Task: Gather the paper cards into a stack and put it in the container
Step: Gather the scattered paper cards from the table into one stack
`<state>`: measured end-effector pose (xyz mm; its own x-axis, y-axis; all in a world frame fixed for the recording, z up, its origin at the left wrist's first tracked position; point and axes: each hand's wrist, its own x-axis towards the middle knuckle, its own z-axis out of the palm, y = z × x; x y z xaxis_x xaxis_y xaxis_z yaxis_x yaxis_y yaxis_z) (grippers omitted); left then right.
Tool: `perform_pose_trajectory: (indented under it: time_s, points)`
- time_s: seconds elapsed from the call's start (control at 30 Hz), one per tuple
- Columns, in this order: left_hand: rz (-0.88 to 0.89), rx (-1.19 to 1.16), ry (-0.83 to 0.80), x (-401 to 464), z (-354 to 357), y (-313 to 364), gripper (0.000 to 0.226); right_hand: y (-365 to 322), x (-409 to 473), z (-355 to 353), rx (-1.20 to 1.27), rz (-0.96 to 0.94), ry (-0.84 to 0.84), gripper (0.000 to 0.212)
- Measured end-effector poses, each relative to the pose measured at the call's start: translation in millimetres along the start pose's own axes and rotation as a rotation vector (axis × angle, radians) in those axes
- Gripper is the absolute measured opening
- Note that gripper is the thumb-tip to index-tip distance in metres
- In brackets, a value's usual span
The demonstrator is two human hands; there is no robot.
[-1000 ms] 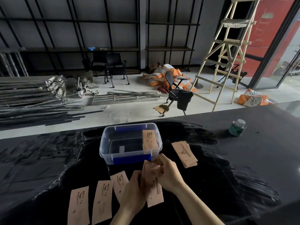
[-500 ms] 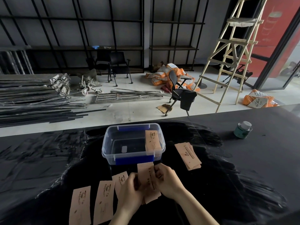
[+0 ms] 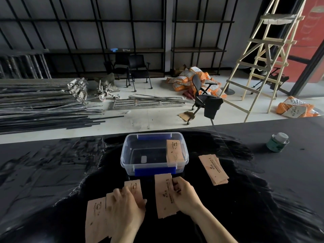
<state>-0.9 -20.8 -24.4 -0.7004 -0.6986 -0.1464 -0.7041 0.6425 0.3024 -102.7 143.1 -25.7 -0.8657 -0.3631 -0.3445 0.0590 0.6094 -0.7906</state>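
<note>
Fingers (image 3: pixel 175 185) of the right hand (image 3: pixel 185 197) pinch a card stack (image 3: pixel 164 197) near the container (image 3: pixel 154 153); left hand (image 3: pixel 125 207) lies flat, uncurled, on loose cards (image 3: pixel 95 216) on the bench (image 3: pixel 263 199).

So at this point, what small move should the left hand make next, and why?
Probably pinch up the loose tan paper cards under the left hand and bring them to the card stack in the right hand. More lie flat on the black tabletop, outside the clear plastic container.
</note>
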Motion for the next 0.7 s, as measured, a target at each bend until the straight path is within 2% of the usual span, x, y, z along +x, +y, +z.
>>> perform_pose_trajectory:
  time_s: [0.1,0.17,0.37,0.47,0.57,0.7]
  points:
    - [-0.056,0.018,-0.049,7,-5,-1,0.094,-2,3,2,-0.008,0.013,-0.007,0.033]
    - [-0.047,0.05,-0.068,9,-6,-2,0.091,-2,4,3,-0.006,0.018,-0.005,0.034]
    - [-0.039,-0.091,-0.199,11,-10,2,0.047,2,4,7,-0.014,0.01,0.01,0.035]
    - [-0.065,-0.433,-0.24,11,-3,10,0.023,6,3,10,0.008,0.0,0.022,0.031]
    - [-0.064,-0.732,-0.225,10,4,20,0.017,6,4,11,0.049,0.041,0.043,0.029]
    - [-0.096,-0.923,-0.273,5,6,23,0.019,2,5,11,0.088,0.058,0.078,0.026]
